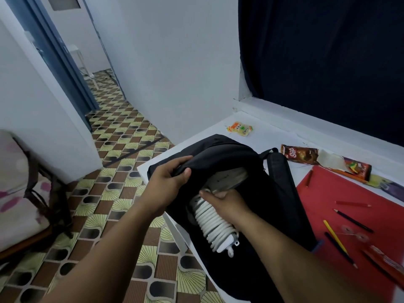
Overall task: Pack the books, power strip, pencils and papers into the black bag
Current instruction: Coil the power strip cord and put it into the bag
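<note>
My left hand [168, 178] pinches the soft black fabric bag [271, 200] open on the white desk [273, 133] while my right hand [227, 204] grips the white cord-wrapped power strip [213, 224], half inside; it may snag the grey book [227, 179].

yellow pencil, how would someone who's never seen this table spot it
Start at the red paper on the table, right of the black bag. Near its lower edge lie several loose pencils; the yellow pencil is the only bright yellow one, between dark ones.

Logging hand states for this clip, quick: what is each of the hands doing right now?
Left hand: closed, gripping the black bag's opening flap.
Right hand: closed on the power strip, at the bag's mouth.
</note>
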The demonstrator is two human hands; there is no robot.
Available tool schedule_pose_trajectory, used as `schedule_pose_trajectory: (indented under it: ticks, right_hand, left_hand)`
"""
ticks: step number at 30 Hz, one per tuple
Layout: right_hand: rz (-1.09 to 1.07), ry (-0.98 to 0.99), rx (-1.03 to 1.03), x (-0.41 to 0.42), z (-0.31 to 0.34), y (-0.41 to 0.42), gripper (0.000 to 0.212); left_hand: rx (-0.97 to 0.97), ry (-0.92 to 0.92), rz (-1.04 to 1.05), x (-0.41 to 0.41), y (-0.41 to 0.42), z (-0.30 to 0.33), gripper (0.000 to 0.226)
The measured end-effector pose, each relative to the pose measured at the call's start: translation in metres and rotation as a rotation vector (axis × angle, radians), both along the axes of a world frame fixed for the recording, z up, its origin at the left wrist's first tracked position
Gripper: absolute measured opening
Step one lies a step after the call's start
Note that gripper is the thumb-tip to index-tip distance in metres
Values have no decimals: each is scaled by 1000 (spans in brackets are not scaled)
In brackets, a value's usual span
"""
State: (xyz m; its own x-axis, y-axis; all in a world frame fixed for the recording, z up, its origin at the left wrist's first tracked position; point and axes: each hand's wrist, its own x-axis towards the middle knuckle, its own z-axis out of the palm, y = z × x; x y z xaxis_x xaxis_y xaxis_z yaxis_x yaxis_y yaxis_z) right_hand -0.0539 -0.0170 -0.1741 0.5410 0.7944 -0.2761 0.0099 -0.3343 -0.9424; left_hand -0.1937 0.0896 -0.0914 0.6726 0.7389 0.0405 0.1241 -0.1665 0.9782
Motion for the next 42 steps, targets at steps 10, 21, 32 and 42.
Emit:
schedule_pose_trajectory:
  ticks: [10, 21, 32, 42]
  right_hand:
    - [-140, -313, 5, -12, 11, -2, 42]
    - [359, -678, -180, -14, 22, -2, 42]
    - [466, -422, -143, 9, 12, -38, 109]
    - [449, -590, 50, -7, -9, -76, 107]
  left_hand:
    - [-9, -11, 39, 4, -6, -1, 30]
    - [-29, -42, 52, 7, 0, -2, 32]
    - [-10, -30, 62, -7, 4, 0, 39]
    - [56, 7, 59, -3, -3, -1, 32]
